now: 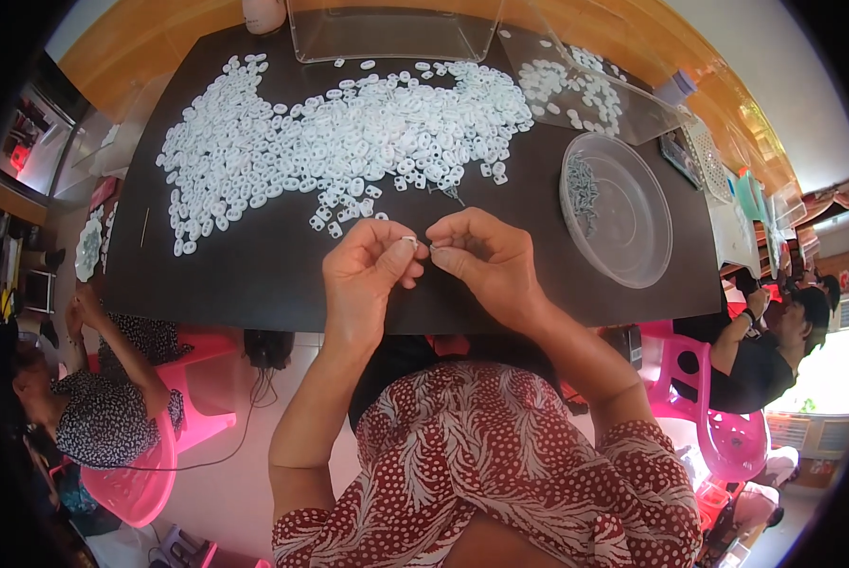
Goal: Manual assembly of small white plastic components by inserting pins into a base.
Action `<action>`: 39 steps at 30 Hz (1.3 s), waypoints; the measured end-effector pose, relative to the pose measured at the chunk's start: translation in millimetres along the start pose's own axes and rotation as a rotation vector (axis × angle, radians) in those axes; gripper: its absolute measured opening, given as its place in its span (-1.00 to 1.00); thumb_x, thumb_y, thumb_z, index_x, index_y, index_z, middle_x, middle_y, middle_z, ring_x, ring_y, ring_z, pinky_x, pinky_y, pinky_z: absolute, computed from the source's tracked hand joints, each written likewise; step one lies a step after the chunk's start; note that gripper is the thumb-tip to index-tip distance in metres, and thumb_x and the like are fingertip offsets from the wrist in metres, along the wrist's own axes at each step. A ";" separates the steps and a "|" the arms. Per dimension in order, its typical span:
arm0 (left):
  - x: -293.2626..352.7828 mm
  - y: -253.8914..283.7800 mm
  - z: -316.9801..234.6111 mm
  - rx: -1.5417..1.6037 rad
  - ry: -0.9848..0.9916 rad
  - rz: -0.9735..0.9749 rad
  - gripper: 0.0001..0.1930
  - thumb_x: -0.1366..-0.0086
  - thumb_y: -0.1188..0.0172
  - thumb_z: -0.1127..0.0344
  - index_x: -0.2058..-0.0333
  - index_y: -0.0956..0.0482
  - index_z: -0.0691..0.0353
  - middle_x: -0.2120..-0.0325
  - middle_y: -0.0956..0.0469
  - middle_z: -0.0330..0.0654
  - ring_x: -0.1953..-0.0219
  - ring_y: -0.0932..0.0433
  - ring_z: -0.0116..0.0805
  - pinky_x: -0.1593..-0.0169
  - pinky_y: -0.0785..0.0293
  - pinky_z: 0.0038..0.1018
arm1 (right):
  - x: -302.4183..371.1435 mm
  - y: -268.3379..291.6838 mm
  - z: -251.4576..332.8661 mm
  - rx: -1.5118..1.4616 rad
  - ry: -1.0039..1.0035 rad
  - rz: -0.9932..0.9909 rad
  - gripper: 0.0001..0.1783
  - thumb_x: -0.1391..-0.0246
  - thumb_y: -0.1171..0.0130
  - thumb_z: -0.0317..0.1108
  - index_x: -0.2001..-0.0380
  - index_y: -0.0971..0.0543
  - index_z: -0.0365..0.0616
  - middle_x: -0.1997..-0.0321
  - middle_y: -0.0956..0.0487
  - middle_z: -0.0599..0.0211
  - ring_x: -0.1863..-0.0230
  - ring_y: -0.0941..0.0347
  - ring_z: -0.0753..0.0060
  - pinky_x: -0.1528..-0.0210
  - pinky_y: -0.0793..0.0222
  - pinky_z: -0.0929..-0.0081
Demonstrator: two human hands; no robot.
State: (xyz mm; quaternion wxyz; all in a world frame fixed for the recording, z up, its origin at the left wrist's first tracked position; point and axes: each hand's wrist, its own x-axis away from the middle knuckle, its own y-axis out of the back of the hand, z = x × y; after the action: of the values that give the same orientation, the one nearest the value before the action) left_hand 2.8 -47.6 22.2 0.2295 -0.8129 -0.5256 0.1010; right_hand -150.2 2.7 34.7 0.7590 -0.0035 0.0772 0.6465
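Note:
Above the near edge of the table, my left hand (366, 260) pinches a small white plastic piece (410, 240) between thumb and fingertips. My right hand (489, 263) is closed in a pinch just beside it, fingertips almost meeting the left ones; what it holds is too small to make out. Beyond both hands spreads a wide heap of small white plastic pieces (377, 133), oval with holes. A few loose white pieces (341, 210) lie nearest my left hand. Several small grey screws (449, 192) lie on the table just past my right hand.
A round clear plastic dish (633, 237) at right holds grey screws (583, 194). Clear bins (387, 43) stand at the far edge of the dark table (226, 284), and more white pieces (571, 90) show at far right. People sit left (112, 407) and right (742, 350) on pink chairs.

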 end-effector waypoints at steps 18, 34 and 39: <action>19.3 -0.9 10.3 -0.078 -0.037 -0.002 -0.88 -0.25 -0.16 0.38 0.29 -0.50 0.30 0.46 -0.51 -0.32 0.47 -0.41 -0.64 0.39 -0.34 -0.71 | 4.6 2.3 14.4 0.205 0.018 0.105 -0.80 0.07 -0.19 -0.58 0.30 -0.51 -0.24 0.42 -0.49 0.42 0.42 -0.35 0.70 0.37 -0.33 0.68; 23.5 -0.6 10.0 -0.176 -0.052 0.005 -0.87 -0.23 -0.17 0.40 0.31 -0.51 0.36 0.48 -0.49 -0.30 0.50 -0.39 -0.62 0.41 -0.33 -0.70 | 5.7 0.9 16.8 0.239 -0.002 0.142 -0.85 0.04 -0.20 -0.54 0.33 -0.52 -0.26 0.45 -0.48 0.45 0.45 -0.33 0.72 0.42 -0.32 0.68; 26.8 -5.1 12.6 -0.196 -0.071 -0.015 -0.92 -0.25 -0.14 0.42 0.32 -0.50 0.31 0.48 -0.48 -0.35 0.49 -0.34 -0.66 0.41 -0.31 -0.71 | 9.8 -0.5 11.4 0.144 -0.040 0.108 -0.85 0.02 -0.20 -0.53 0.32 -0.52 -0.26 0.43 -0.51 0.44 0.42 -0.36 0.74 0.38 -0.34 0.70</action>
State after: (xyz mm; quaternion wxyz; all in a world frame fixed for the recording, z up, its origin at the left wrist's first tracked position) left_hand 5.0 -18.3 15.7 0.1306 -0.8234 -0.5470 0.0761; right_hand -147.0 13.4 44.7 0.7226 0.0683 0.1086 0.6793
